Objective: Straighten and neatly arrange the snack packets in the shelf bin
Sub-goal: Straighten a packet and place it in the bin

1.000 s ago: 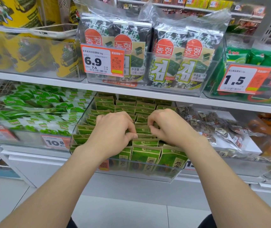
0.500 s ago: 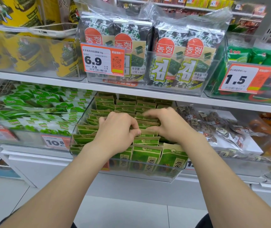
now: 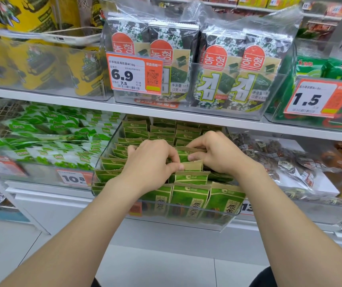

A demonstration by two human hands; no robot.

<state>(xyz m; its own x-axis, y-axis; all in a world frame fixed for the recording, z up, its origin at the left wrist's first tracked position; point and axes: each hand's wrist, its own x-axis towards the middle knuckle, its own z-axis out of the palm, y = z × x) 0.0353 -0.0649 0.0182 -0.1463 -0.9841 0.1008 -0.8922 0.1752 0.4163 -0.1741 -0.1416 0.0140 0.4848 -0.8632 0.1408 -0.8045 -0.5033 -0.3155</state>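
left hand (image 3: 151, 160) neared right hand (image 3: 217, 154), perhaps pinching packets (image 3: 191, 178).

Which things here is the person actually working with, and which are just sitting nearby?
Job: green snack packets, clear bin, left hand, right hand, both pinching packets.
Nearby: seaweed packs, price tag, pale green packets, brown wrapped snacks.

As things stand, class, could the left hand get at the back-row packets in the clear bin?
Probably yes: the left hand is inside the open-topped clear bin, and nothing blocks its way to the back-row packets.
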